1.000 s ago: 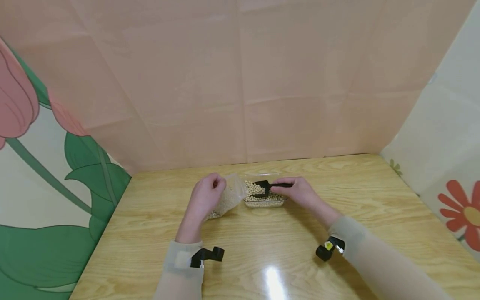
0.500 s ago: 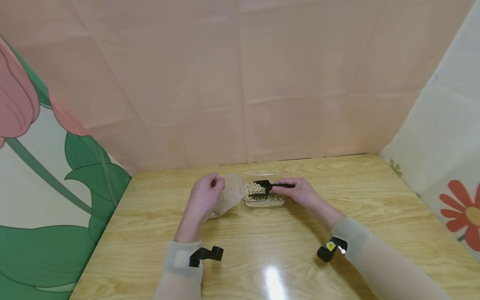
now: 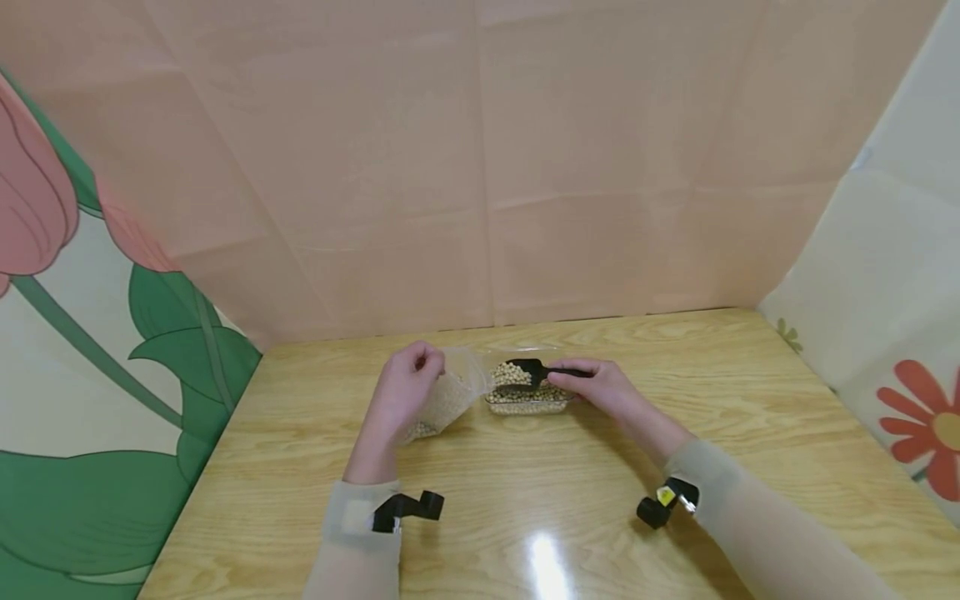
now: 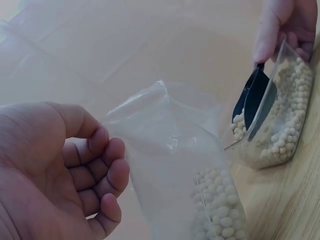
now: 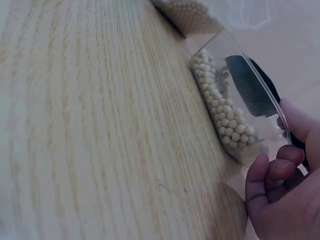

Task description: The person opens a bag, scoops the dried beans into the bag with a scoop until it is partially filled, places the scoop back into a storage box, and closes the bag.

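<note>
My left hand (image 3: pixel 403 387) pinches the top edge of a clear plastic bag (image 3: pixel 452 400) between thumb and forefinger. Pale round beans (image 4: pixel 220 205) fill the lower part of the bag, which stands on the table. Just right of it is a clear rectangular container (image 3: pixel 527 409), partly filled with similar beans (image 5: pixel 225 117). My right hand (image 3: pixel 606 388) grips the handle of a black scoop (image 3: pixel 537 372). The scoop's blade, heaped with beans, is above the container and points at the bag's mouth. In the right wrist view, the container's wall stands in front of the scoop.
The wooden table (image 3: pixel 525 492) ends at a pink-covered wall (image 3: pixel 480 208) behind the container. Patterned panels with a tulip (image 3: pixel 33 183) and a red flower (image 3: pixel 937 425) flank it. Both wrists carry black camera mounts (image 3: pixel 408 508).
The scoop has risen slightly and levelled, still loaded with beans. My left hand has shifted a little left, still holding the bag's edge.
</note>
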A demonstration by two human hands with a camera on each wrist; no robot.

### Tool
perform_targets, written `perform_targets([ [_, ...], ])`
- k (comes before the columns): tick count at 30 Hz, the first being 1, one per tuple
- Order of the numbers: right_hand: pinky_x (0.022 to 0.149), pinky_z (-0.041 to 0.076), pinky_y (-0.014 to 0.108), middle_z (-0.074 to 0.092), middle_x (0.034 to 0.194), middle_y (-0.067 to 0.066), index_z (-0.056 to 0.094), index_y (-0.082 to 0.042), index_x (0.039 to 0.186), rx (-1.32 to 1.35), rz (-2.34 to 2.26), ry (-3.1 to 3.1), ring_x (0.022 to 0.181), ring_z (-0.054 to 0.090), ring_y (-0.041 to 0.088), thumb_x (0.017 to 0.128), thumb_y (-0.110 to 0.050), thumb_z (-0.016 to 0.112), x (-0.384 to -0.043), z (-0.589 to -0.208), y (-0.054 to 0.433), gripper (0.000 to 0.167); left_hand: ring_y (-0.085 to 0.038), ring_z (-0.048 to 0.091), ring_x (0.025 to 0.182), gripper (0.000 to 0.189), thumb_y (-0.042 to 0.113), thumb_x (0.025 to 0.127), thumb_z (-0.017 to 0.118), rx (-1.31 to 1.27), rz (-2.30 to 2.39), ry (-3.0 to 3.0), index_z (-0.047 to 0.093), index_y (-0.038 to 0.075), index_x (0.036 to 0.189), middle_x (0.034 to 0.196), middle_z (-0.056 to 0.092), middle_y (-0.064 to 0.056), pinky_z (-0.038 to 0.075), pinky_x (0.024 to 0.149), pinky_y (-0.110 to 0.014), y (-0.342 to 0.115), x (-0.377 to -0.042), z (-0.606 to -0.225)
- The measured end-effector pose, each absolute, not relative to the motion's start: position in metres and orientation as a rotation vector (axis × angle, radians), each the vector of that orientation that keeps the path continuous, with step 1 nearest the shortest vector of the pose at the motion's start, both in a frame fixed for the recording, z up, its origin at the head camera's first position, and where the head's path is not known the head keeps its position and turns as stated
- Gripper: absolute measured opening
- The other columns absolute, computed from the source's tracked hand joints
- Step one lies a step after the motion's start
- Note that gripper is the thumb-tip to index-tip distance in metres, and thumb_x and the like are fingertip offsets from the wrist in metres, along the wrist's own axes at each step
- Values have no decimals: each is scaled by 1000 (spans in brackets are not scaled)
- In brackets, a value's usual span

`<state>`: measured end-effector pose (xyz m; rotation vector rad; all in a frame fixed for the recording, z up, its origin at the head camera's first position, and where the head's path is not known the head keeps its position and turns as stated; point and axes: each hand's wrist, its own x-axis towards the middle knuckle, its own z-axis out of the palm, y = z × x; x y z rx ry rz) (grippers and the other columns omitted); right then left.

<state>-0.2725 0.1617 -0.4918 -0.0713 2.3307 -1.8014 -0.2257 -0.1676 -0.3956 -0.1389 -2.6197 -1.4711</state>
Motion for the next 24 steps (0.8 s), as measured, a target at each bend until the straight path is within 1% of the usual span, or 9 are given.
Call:
perform_targets([
  [3, 93, 58, 32, 72, 141, 8, 74, -13, 142, -68, -1820, 2315, 111, 70, 19, 96, -43, 87, -271, -493, 164, 56, -22, 52, 73, 19, 18, 106, 57, -141, -1495, -2610, 70, 10, 94, 81, 59, -5, 45, 67, -38, -168, -226, -395],
  [7, 92, 58, 31, 75, 134, 7, 74, -13, 143, -48, -1841, 2292, 109, 71, 19, 95, -43, 88, -270, -496, 168, 58, -22, 53, 74, 20, 17, 107, 58, -144, -1525, -2601, 69, 10, 94, 84, 61, -6, 45, 67, -38, -167, -226, -395],
  [12, 83, 58, 28, 78, 124, 3, 72, -9, 144, -29, -1913, 2241, 100, 70, 16, 95, -37, 89, -268, -496, 169, 58, -22, 52, 74, 19, 17, 107, 58, -145, -1567, -2581, 69, 9, 93, 87, 63, -11, 45, 67, -38, -167, -226, -395],
  [15, 81, 58, 28, 78, 120, 0, 70, -6, 146, -22, -1965, 2198, 97, 70, 14, 97, -33, 88, -267, -496, 170, 59, -22, 52, 74, 19, 17, 107, 59, -144, -1580, -2573, 69, 9, 92, 86, 63, -10, 44, 67, -37, -167, -226, -395],
  [20, 73, 55, 26, 78, 108, -3, 66, -4, 150, 4, -2014, 2148, 81, 65, 9, 99, -32, 87, -264, -492, 172, 62, -21, 50, 73, 20, 17, 108, 59, -143, -1594, -2574, 69, 9, 93, 86, 62, -10, 43, 65, -35, -167, -226, -396],
  [22, 71, 55, 26, 78, 111, -1, 66, -5, 151, 2, -2012, 2145, 78, 63, 8, 99, -33, 86, -262, -490, 174, 63, -21, 49, 72, 20, 17, 109, 58, -142, -1600, -2577, 69, 9, 94, 85, 61, -10, 43, 64, -35, -167, -225, -396],
  [24, 78, 58, 27, 76, 125, 3, 64, -5, 152, -19, -2014, 2142, 85, 66, 8, 100, -32, 85, -260, -487, 175, 63, -21, 49, 72, 20, 18, 109, 58, -140, -1602, -2579, 70, 10, 95, 85, 61, -9, 43, 64, -35, -168, -225, -397],
])
